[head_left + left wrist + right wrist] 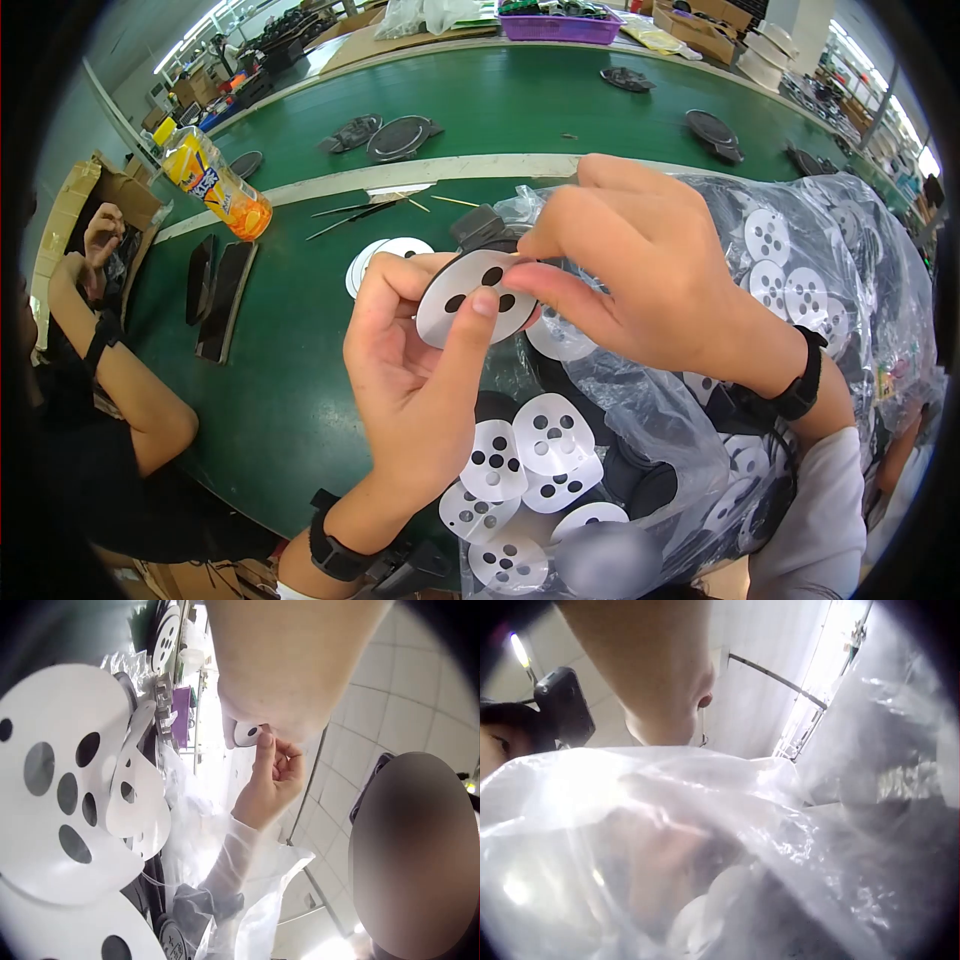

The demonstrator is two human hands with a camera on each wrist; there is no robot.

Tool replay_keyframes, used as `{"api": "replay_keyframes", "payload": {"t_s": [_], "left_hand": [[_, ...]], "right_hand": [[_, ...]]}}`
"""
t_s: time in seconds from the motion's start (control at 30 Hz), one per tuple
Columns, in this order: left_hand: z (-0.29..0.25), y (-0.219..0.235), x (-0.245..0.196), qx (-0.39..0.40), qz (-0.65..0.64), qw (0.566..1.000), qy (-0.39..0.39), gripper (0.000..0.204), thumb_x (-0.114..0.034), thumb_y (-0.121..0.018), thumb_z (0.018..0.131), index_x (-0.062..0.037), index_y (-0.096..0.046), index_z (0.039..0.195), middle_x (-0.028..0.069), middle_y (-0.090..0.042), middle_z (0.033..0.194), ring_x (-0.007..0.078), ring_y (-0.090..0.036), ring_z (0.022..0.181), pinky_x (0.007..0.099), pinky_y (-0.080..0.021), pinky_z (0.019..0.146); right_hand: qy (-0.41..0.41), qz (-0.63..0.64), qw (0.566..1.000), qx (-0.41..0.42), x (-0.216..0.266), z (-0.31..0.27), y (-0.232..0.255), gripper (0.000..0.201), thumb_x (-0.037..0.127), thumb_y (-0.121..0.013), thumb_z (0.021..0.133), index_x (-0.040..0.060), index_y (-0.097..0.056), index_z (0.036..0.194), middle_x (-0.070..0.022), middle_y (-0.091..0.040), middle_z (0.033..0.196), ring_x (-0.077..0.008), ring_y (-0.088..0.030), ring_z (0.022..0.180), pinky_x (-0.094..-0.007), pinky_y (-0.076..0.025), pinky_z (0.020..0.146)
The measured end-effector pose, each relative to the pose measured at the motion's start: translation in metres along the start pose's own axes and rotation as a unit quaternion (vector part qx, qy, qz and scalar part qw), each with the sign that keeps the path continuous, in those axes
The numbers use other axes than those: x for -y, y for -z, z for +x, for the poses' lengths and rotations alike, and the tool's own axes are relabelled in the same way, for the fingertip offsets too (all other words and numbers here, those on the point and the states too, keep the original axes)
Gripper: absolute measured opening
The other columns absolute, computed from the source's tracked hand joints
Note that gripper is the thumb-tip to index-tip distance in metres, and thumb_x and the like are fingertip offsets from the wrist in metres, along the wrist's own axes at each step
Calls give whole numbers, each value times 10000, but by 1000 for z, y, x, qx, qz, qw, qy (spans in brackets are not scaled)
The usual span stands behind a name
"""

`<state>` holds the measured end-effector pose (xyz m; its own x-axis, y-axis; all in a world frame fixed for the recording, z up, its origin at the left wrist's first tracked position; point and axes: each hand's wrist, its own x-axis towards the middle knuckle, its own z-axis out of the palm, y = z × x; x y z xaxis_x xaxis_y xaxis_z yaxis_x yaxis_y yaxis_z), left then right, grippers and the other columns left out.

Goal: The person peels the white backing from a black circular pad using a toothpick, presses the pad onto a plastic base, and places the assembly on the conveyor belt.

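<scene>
In the head view the left hand (420,370) holds a round black part faced with a white disc (455,290) that has black holes, its thumb pressing on the white face. The right hand (640,270) pinches the disc's right edge between thumb and index finger. A black tab (478,226) sticks up behind the disc. The left wrist view shows the right hand (274,776) at the edge of the white disc (247,733). Clear plastic covers much of the right wrist view, and the held disc cannot be made out there.
Loose white discs (555,435) lie below the hands, beside a clear plastic bag (680,400) of similar discs. Tweezers (350,218), a drink bottle (215,185) and dark strips (226,300) lie left. Black round parts (400,138) sit on the green surface beyond. Another person's arm (130,390) is at left.
</scene>
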<state>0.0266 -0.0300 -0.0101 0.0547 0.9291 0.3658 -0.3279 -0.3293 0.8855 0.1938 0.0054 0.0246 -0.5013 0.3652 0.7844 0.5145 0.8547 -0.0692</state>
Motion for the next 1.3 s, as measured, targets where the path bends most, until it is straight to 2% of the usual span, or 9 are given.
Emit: {"api": "replay_keyframes", "payload": {"t_s": [0.27, 0.37, 0.57, 0.8, 0.9, 1.13, 1.17, 1.2, 1.3], "left_hand": [[0, -3, -5, 17, -14, 1000, -4, 125, 48, -532, 854, -4, -433, 909, 104, -556, 1007, 69, -504, 840, 209, -422, 710], [6, 0, -15, 73, -25, 997, 1, 97, -1, -545, 864, -14, -449, 862, 91, -543, 996, 51, -476, 774, 194, -391, 668], [21, 19, -13, 32, 53, 985, 159, 231, -156, -535, 909, -81, -488, 695, -52, -534, 698, 7, -455, 656, 174, -368, 585], [41, 44, -11, -137, -28, 987, 76, 210, -172, -516, 917, -91, -504, 723, -12, -573, 758, 63, -556, 711, 263, -478, 658], [42, 50, -9, -136, -26, 988, 67, 197, -176, -517, 918, -96, -497, 739, -4, -579, 793, 68, -558, 723, 256, -474, 677], [37, 35, -16, -92, -25, 994, 54, 184, -188, -518, 921, -89, -507, 765, -1, -582, 831, 79, -558, 794, 275, -459, 756], [35, 40, -13, -69, -60, 994, 64, 171, -221, -474, 937, -64, -540, 938, 34, -609, 947, 143, -593, 923, 320, -478, 809], [33, 35, -16, -67, -61, 994, 62, 171, -221, -474, 937, -64, -540, 938, 34, -609, 947, 143, -593, 923, 320, -478, 809], [27, 20, -22, -38, -219, 955, 194, 221, -264, -424, 959, -81, -542, 924, -16, -527, 810, 96, -450, 679, 258, -374, 613]], "right_hand": [[30, -3, 999, -29, 1, 0, -1, 206, 91, -740, 586, 60, -550, 661, -22, -463, 560, -192, -412, 474, -297, -309, 405], [126, -76, 988, -36, 0, -1, 1, 189, 105, -682, 533, 61, -550, 660, -8, -422, 553, -171, -384, 469, -282, -294, 401], [211, -110, 971, -10, 1, -6, -4, 207, 167, -566, 486, 71, -538, 667, 15, -391, 564, -148, -365, 482, -264, -279, 397], [142, 36, 976, 164, 17, -4, 3, 161, 178, -616, 618, 76, -527, 704, -8, -370, 557, -170, -438, 528, -301, -336, 416], [77, 126, 950, 276, 22, -7, 0, 140, 124, -601, 708, 54, -488, 752, -67, -506, 580, -248, -567, 618, -336, -440, 514], [-45, 241, 959, 140, 0, 1, 5, 228, 206, -501, 899, 31, -484, 755, -94, -499, 600, -258, -517, 597, -324, -390, 556], [-104, 327, 933, 111, -7, -3, 2, 234, 207, -482, 910, 24, -495, 765, -96, -496, 609, -255, -494, 581, -320, -377, 549], [-163, 409, 894, 81, -11, -4, 1, 243, 207, -464, 921, 17, -506, 776, -97, -492, 617, -251, -470, 566, -315, -365, 542], [-269, 415, 868, 57, -7, -2, 2, 235, 197, -452, 922, 11, -537, 807, -96, -491, 634, -235, -480, 576, -295, -373, 553]]}}
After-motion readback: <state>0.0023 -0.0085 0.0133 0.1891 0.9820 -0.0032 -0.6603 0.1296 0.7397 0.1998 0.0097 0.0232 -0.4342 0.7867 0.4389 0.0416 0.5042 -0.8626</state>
